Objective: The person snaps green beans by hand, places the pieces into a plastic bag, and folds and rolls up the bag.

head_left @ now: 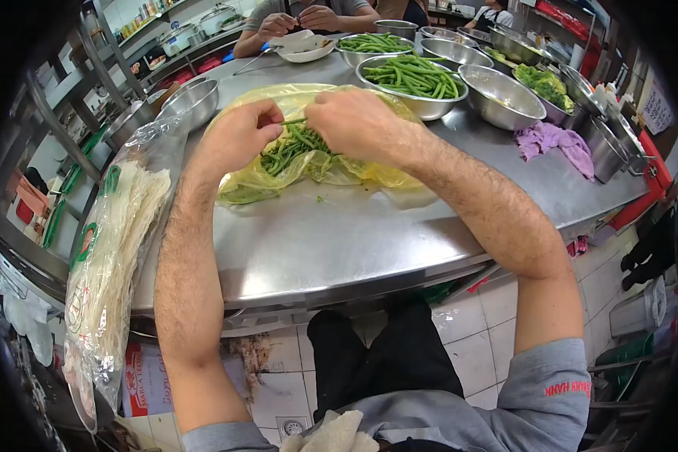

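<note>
Both hands are raised over a yellow plastic bag (399, 175) that lies spread on the steel table. Between them a short length of green bean (294, 121) shows. My left hand (242, 135) pinches its left end with thumb and fingertips. My right hand (358, 124) is closed at the other end, its fingertips partly hidden behind the back of the hand. Below, a heap of green beans (284, 156) sits on the bag, partly covered by its folds. Just beyond my right hand stands a steel bowl of long green beans (414, 77).
A clear bag of dried white noodles (116, 248) hangs over the table's left edge. Several steel bowls (501, 98) line the back right, near a purple cloth (556, 147). Across the table (331, 248), another person's hands (297, 21) work above a white bowl (305, 49).
</note>
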`<state>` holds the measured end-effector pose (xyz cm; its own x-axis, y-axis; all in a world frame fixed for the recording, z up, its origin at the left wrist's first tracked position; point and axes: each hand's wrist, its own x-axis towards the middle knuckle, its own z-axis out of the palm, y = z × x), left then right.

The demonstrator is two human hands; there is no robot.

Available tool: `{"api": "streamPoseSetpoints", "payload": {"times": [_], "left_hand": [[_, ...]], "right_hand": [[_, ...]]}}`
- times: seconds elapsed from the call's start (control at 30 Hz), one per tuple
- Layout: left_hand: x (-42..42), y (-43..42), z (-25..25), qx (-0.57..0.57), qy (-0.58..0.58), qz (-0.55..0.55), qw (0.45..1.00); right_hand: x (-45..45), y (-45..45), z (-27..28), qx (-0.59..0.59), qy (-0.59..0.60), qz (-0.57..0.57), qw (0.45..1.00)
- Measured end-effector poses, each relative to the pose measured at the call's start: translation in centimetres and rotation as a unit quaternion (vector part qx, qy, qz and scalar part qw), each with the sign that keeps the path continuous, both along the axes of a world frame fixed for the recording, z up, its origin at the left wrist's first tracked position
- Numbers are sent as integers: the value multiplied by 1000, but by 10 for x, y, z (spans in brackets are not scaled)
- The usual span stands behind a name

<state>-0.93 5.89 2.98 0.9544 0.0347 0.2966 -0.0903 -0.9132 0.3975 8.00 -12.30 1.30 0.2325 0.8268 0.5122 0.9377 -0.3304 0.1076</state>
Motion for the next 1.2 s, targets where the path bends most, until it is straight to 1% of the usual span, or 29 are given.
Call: {"api": "streamPoseSetpoints", "payload": {"times": [0.03, 0.1, 0.17, 0.23, 0.3, 0.37, 0.43, 0.47, 0.5, 0.6, 0.67, 0.73, 0.8, 0.87, 0.9, 0.93, 0.97, 1.0, 1.03, 1.1, 1.2], "left_hand": [[-1, -2, 1, -1, -10, -12, 1000], [-2, -6, 0, 3, -3, -9, 1000], [-3, -11, -4, 27, -16, -7, 999], [2, -15, -14, 8, -31, -16, 999], [7, -20, -14, 54, -75, -97, 991], [6, -24, -11, 74, -76, -97, 990], [5, -23, -13, 79, -17, -111, 991], [3, -23, -16, 63, 24, -91, 994], [3, -22, -15, 64, 25, -90, 994], [1, -20, -11, 58, 55, -76, 994], [-1, -18, -7, 49, 108, -71, 990], [-4, -24, -5, 46, 113, -71, 990], [-3, -24, -7, 42, 116, -72, 990], [1, -19, -10, 18, 56, -77, 995], [0, -19, -8, 18, 58, -76, 995], [-2, -17, -6, 19, 13, -69, 997], [-3, -16, -4, 19, -31, -63, 997], [-4, -15, -1, 20, -39, -52, 998], [-4, -16, 0, 19, -39, -53, 998], [-5, -17, 3, -17, -54, -29, 998], [-6, -19, 5, -14, -49, -5, 999]], "right_hand": [[2, -4, -2, -18, -6, -15, 1000], [6, -11, -5, -10, -9, -16, 1000], [10, -15, -7, -5, -35, -40, 999], [7, -16, -9, 14, -20, -24, 999], [2, -14, -10, 39, 18, 14, 999], [-3, -12, -13, 36, 29, 14, 999], [-8, -13, -12, 32, 43, 14, 998], [-10, -15, -12, -4, 56, 15, 998], [-11, -16, -11, -40, 69, 14, 997], [-11, -19, -7, -60, 95, 27, 993], [-7, -18, -10, -68, 85, 21, 994], [-12, -18, -6, -77, 74, 18, 994], [-18, -21, -1, -113, 78, -8, 991], [-18, -23, -1, -96, 80, -2, 992], [-18, -24, -2, -78, 85, 3, 993], [-16, -23, -3, -78, 86, 3, 993], [-12, -22, -4, -42, 74, -6, 996], [-11, -21, -2, -6, 62, -16, 998], [-10, -22, 0, -6, 63, -17, 998], [-10, -22, 5, -24, 112, -69, 991], [-9, -21, 4, -15, 125, -89, 988]]}}
